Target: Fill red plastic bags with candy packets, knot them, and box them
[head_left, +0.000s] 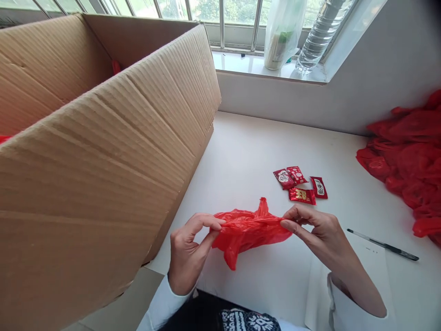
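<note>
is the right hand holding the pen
No, the right hand pinches the red bag while the pen lies untouched.

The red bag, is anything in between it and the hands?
Nothing that shows: the left hand pinches the red bag at one end and the right hand at the other. The packets lie beyond it, not in between.
</note>
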A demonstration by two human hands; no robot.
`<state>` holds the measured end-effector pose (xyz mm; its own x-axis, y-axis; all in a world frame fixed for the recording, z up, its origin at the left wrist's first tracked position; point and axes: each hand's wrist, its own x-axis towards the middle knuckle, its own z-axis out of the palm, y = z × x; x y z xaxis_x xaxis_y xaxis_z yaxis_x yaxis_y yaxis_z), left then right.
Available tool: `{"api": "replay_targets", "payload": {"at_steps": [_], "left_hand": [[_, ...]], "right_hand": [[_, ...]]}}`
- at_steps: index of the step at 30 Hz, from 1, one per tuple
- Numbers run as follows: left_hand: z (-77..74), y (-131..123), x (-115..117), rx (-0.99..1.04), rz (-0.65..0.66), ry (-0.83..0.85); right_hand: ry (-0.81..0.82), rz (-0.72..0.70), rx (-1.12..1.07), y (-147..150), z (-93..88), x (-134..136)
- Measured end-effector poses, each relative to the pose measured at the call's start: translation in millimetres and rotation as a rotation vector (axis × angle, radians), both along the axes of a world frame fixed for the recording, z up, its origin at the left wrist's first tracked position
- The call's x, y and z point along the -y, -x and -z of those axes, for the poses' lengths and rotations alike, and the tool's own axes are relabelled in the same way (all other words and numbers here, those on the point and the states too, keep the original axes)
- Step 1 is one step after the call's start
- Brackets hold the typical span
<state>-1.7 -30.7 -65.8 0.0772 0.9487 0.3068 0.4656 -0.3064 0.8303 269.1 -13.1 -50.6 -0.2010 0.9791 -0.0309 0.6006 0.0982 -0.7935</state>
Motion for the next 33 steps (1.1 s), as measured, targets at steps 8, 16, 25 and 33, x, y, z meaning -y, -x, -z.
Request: {"api": "replay_targets", "payload": {"at_steps": [8, 16, 25, 33], "left_hand": [[-26.1, -2.3, 9.1, -0.194, 0.262, -0.078], [-30.7, -44.6, 2.7, -0.570, 0.260, -0.441], [-16.8, -1.6, -1.7, 0.234, -0.037, 0.001], [-41.6, -16.7, 17.8, 0.042, -0.114, 0.014]], "right_hand": [[-0.059, -0.142, 0.153, -6.1, 2.1, 10.5], [-0.058, -0.376, 0.095, 33.9, -13.8, 1.6], [0.070, 0.162, -0.404, -1.6, -4.7, 3.8], [0.155, 0.170, -0.406, 0.8, -11.2, 29.8]]}}
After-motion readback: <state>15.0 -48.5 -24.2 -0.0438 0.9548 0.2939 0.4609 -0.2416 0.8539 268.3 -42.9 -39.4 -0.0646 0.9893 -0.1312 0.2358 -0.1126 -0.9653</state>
